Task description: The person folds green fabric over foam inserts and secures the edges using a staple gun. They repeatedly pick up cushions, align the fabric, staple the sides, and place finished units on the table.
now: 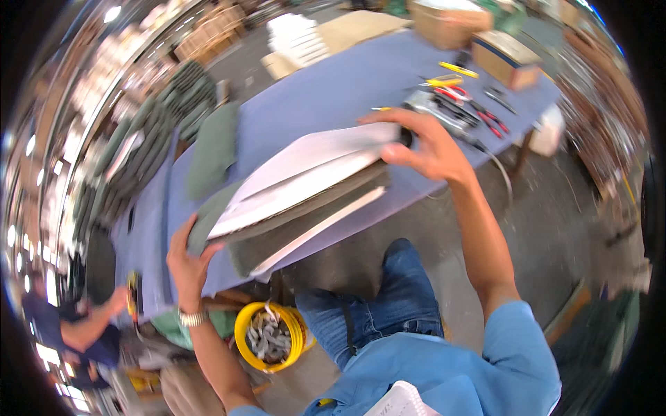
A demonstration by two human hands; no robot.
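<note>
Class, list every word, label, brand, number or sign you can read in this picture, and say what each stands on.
No text can be read.
White paper by the blue shirt: faint marks, too blurred to read.
Smaller cardboard box: no legible lettering.
Held white-faced panels: no lettering shows.
Yellow bucket: none legible.

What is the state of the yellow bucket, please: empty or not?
Not empty: grey pieces show inside the yellow bucket; how deep, I cannot tell.

No legible words, labels, brands, numbers or signs on anything in the head view
</note>
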